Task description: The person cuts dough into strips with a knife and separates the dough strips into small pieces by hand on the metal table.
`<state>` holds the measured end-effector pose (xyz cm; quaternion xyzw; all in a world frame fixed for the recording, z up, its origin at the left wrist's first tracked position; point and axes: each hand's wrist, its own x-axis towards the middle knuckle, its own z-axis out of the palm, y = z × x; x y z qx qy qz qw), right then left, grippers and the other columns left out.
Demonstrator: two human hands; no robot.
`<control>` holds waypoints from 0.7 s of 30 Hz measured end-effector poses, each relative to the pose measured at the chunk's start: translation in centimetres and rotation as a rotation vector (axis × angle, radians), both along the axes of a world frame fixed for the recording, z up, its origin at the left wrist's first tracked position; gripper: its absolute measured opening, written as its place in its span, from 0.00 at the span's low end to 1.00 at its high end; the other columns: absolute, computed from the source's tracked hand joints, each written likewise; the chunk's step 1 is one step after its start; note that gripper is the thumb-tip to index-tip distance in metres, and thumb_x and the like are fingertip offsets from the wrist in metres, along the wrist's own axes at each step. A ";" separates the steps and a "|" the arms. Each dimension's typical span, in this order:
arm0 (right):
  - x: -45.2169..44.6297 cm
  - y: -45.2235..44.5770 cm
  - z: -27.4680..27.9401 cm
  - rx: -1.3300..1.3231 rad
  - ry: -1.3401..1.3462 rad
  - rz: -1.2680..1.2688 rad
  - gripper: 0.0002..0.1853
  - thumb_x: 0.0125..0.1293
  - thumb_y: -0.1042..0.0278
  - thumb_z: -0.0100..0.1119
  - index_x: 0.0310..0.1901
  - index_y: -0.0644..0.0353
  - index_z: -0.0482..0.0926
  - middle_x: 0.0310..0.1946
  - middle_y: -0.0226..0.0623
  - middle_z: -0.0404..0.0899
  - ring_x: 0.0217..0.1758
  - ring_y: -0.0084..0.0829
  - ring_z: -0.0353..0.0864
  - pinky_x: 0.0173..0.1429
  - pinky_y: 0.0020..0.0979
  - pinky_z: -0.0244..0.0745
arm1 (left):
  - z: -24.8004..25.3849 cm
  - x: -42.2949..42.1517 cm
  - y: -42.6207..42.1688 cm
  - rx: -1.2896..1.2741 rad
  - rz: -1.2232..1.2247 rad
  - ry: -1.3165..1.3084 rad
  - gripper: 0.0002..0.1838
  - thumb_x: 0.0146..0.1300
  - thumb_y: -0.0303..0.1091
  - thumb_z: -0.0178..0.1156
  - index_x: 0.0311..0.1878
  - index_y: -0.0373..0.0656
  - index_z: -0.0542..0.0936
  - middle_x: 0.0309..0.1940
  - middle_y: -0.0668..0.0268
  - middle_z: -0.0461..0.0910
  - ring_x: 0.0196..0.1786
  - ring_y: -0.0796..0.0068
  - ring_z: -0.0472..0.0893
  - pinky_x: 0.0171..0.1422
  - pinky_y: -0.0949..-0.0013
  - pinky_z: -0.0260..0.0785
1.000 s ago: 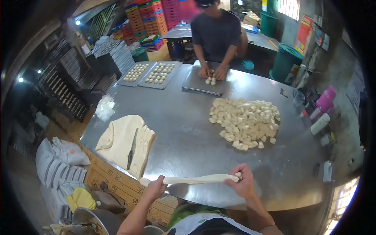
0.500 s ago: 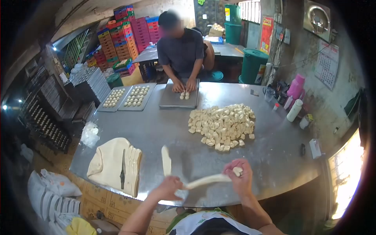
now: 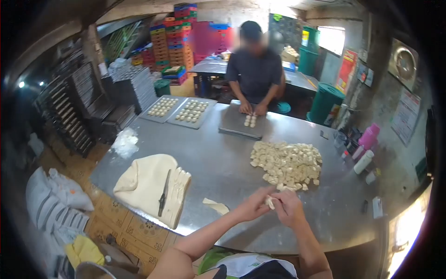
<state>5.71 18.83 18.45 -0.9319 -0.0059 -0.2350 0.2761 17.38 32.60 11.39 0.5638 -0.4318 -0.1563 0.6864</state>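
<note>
Fingers of left hand (image 3: 253,205) and right hand (image 3: 289,209) pinch dough (image 3: 269,202); red poster (image 3: 346,72) lettering is blurred.

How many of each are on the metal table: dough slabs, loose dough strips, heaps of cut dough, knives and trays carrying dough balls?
Dough slab: 1
Loose dough strip: 1
Heap of cut dough: 1
Knife, lying on the slab: 1
Trays carrying dough balls: 3
Total: 7

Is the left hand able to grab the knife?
Probably yes: the knife lies uncovered on the big dough with nothing above it, but the left hand is busy with a dough bit.
</note>
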 end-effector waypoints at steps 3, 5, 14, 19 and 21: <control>-0.8 0.7 -0.1 -0.085 -0.165 0.075 0.13 0.62 0.63 0.65 0.44 0.60 0.81 0.35 0.41 0.80 0.45 0.47 0.78 0.52 0.46 0.70 | -3.3 1.3 -1.2 0.117 -0.107 -0.443 0.24 0.65 0.30 0.61 0.63 0.40 0.69 0.44 0.55 0.80 0.43 0.61 0.80 0.49 0.63 0.73; -1.2 0.0 -1.5 -0.056 -0.163 0.110 0.14 0.61 0.62 0.65 0.45 0.60 0.81 0.35 0.42 0.80 0.43 0.47 0.78 0.50 0.45 0.70 | -2.4 -0.2 -0.5 0.144 -0.033 -0.453 0.22 0.64 0.30 0.61 0.60 0.40 0.71 0.43 0.54 0.80 0.43 0.58 0.80 0.49 0.61 0.73; -1.1 -4.1 -16.7 0.145 0.181 -0.024 0.15 0.59 0.65 0.67 0.45 0.62 0.79 0.36 0.46 0.80 0.41 0.49 0.81 0.43 0.45 0.74 | -4.8 -6.0 0.1 0.696 -0.061 -0.471 0.11 0.61 0.28 0.60 0.48 0.41 0.81 0.35 0.56 0.81 0.42 0.54 0.83 0.49 0.56 0.74; 0.1 -7.4 -23.7 0.022 0.464 -0.103 0.19 0.57 0.65 0.70 0.49 0.62 0.78 0.37 0.47 0.81 0.43 0.43 0.84 0.46 0.41 0.78 | -6.4 -5.9 1.5 0.370 -0.139 -0.266 0.23 0.57 0.22 0.58 0.58 0.45 0.78 0.47 0.55 0.81 0.52 0.57 0.81 0.55 0.56 0.73; -0.4 -4.4 -19.2 0.172 0.115 0.038 0.22 0.57 0.63 0.70 0.52 0.60 0.78 0.41 0.47 0.83 0.44 0.40 0.84 0.49 0.40 0.79 | -9.6 -3.4 2.3 0.415 -0.026 -0.291 0.29 0.55 0.20 0.58 0.63 0.46 0.74 0.56 0.54 0.75 0.59 0.54 0.76 0.61 0.56 0.70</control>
